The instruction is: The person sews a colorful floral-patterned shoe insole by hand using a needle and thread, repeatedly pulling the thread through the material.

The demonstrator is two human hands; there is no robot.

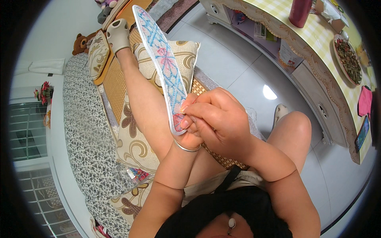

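Note:
A long, slim embroidered insole (162, 57) stands out ahead of me, tilted up and to the left. Its white edging frames a blue lattice with pink and red stitched patterns. My left hand (189, 138), with a silver bangle at the wrist, is closed round the insole's near end. My right hand (226, 115) covers part of the left one. Its thumb and forefinger pinch a thin, shiny needle (181, 113) against the insole, close to the red patch. Most of the needle and any thread are hidden or too small to make out.
Below the hands are my bare legs and a patterned cushion (190, 51) on a woven seat. A clear packet (137, 174) with colourful contents lies at left. To the right, a checked-cloth table (317, 43) carries a red bottle (300, 12), a plate of food (347, 59) and a phone (362, 133).

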